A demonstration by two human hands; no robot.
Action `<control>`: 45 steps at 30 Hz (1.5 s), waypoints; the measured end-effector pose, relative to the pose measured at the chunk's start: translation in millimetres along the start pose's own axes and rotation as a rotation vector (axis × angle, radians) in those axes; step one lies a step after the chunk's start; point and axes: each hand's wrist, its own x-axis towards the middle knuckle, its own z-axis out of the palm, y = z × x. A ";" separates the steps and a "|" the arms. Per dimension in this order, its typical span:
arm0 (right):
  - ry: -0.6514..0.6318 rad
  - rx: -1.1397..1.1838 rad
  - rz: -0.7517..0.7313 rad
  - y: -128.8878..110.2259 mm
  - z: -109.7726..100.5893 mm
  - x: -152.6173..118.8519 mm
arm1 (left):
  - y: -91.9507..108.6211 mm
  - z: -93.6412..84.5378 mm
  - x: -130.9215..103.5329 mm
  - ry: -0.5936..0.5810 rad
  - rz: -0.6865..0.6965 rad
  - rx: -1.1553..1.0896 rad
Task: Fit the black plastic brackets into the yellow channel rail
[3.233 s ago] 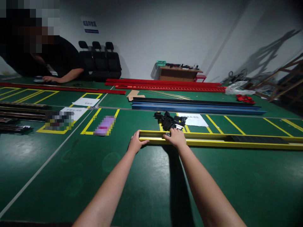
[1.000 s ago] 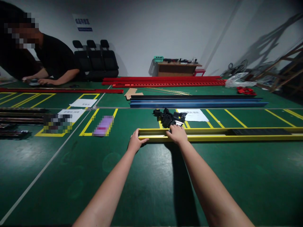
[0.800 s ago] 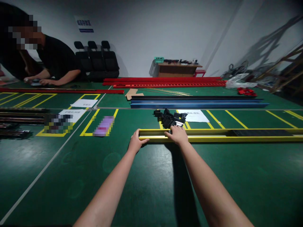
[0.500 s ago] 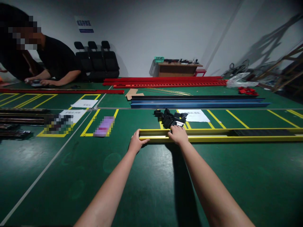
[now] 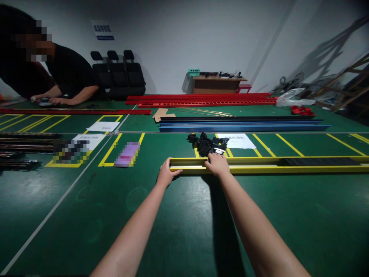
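Observation:
A long yellow channel rail point(image 5: 253, 169) lies across the green table, running out past the right edge of the view. My left hand point(image 5: 167, 173) grips its left end, thumb along the near side and fingers at the far side. Farther right, my right hand point(image 5: 218, 164) is closed over the rail, its fingertips reaching into the channel; whether they hold anything small there is hidden. Inside the channel, to the right, sits a long black strip point(image 5: 319, 162). Just behind the rail is a heap of black plastic parts point(image 5: 206, 145), close to my right hand.
Blue and black rails point(image 5: 242, 127) lie beyond, with red rails point(image 5: 201, 99) farther back. White paper sheets point(image 5: 238, 141) and a purple item point(image 5: 127, 154) rest on the table point(image 5: 178, 231). Dark rods point(image 5: 25, 144) lie at left. A co-worker point(image 5: 72, 73) leans over the far left side.

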 end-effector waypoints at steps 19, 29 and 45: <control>0.035 0.002 0.003 -0.3 1.2 -1.4 | -4.3 2.3 1.0 0.003 -0.016 -0.006; -0.048 0.068 -0.054 11.0 -6.5 1.9 | 4.8 -2.4 -0.3 0.002 -0.029 -0.008; 0.079 -0.023 0.100 18.7 5.1 -9.2 | -6.5 2.5 1.2 -0.005 -0.015 0.013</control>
